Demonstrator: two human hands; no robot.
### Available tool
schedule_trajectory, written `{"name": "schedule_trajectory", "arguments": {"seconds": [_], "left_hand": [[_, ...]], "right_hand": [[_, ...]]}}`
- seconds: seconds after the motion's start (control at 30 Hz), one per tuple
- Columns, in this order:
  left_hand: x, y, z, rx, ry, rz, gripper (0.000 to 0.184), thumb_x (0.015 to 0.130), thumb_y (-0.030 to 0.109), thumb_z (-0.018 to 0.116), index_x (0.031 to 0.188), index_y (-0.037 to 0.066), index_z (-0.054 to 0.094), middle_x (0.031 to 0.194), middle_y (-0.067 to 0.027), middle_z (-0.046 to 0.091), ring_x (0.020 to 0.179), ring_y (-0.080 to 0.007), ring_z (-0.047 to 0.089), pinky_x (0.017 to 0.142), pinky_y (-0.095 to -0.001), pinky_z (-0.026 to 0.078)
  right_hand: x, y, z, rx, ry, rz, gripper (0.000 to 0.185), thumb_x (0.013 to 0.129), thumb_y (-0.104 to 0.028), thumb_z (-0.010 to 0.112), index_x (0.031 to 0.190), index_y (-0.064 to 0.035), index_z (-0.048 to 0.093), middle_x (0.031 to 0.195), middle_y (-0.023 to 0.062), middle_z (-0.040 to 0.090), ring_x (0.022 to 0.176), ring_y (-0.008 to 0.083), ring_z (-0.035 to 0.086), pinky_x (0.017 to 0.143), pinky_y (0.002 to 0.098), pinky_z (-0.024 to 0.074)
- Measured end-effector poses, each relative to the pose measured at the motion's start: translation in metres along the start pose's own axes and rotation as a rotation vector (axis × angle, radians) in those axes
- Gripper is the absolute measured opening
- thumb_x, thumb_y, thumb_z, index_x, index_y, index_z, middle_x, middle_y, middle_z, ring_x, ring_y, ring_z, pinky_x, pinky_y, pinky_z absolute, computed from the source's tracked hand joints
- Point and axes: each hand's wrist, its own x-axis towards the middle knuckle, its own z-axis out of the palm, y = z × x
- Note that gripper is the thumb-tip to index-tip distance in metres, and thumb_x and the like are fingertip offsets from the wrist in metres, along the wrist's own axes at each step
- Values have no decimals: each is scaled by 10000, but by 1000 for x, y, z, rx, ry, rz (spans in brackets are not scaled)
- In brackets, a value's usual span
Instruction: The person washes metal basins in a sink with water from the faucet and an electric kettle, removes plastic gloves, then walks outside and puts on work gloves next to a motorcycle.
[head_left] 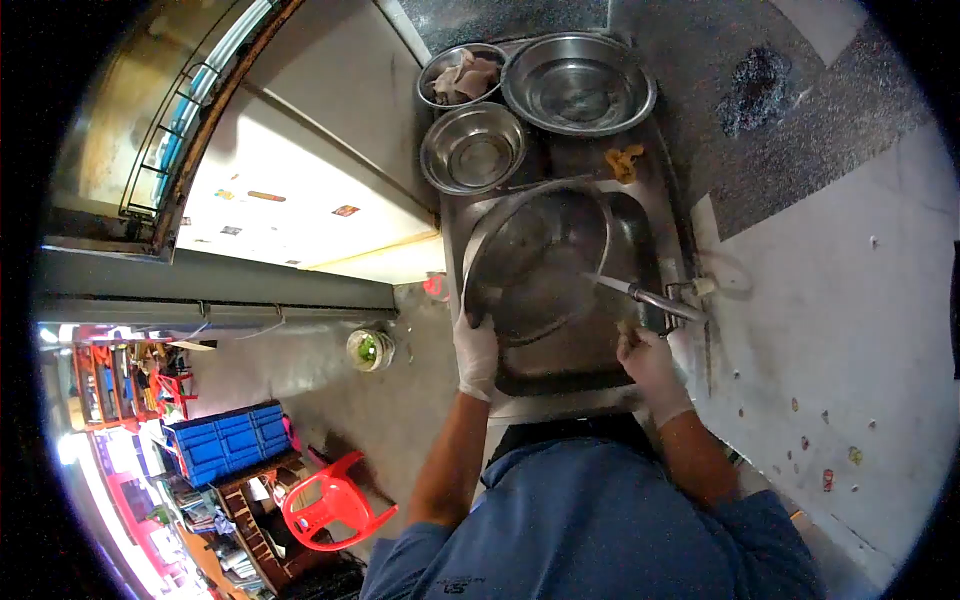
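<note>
- Blue shirt is seen nearest the camera, at the lower edge of the view.
- Blue crate is noted at far left, beyond the counter.
- Red plastic chair is placed on the floor to the right of the crate.
- Round bucket is set on the floor; green matter is contained in it.
- Left hand, covered by a translucent glove, is closed on the near left rim of the large basin; the fingers are partly hidden.
- Metal bowl is positioned above the sink; pale pieces are held in it.
- Small basin is located just below that bowl.
- Large basin is held tilted over the steel sink; its contents are blurred and cannot be determined.
- Wide basin is stationed beyond the sink, to the right of the metal bowl.
- Orange-brown item is found on the ledge behind the large basin.
- Tap is directed toward the large basin's right rim.
- Right hand, likewise gloved, is nearly closed; a small brownish item is pinched at the fingertips, over the sink's right side.
</note>
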Motion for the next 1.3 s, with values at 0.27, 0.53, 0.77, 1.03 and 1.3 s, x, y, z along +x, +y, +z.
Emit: {"name": "schedule_trajectory", "arguments": {"seconds": [0.27,0.53,0.77,1.03,1.3], "left_hand": [[7,6,-13,102,97,151,498,779,-12,524,1266,63,454,1003,-175,623,919,-186,600,800,-286,441],[2,26,-30,73,174,391,582,777,-67,499,1330,70,379,982,-150,631,820,-105,574,736,-230,445],[-21,84,-59,-38,34,254,534,825,-45,484,1337,2,336,1351,-147,397,1194,-172,411,983,-305,347],[-18,95,-70,-139,142,519,693,766,-54,615,1371,29,286,1238,-99,498,1006,-120,506,857,-228,403],[-15,90,-77,-183,148,492,689,769,-56,607,1372,32,284,1166,-67,530,943,-97,509,811,-203,405]], "right_hand": [[-59,-52,24,359,-278,21,332,754,55,438,1055,-14,557,937,112,602,793,226,589,693,346,501],[-54,-34,12,67,-272,-55,313,771,44,456,1067,13,552,967,149,595,817,237,595,742,341,512],[-27,-9,-17,-157,-306,26,307,770,-36,500,1067,35,535,990,130,576,844,216,559,775,320,469],[-24,14,-3,-256,-206,27,310,775,-52,470,1068,32,521,978,127,569,816,209,516,753,302,429],[-28,12,5,-352,-183,-4,314,787,-51,456,1084,24,525,999,135,570,813,211,527,760,320,442]]}}
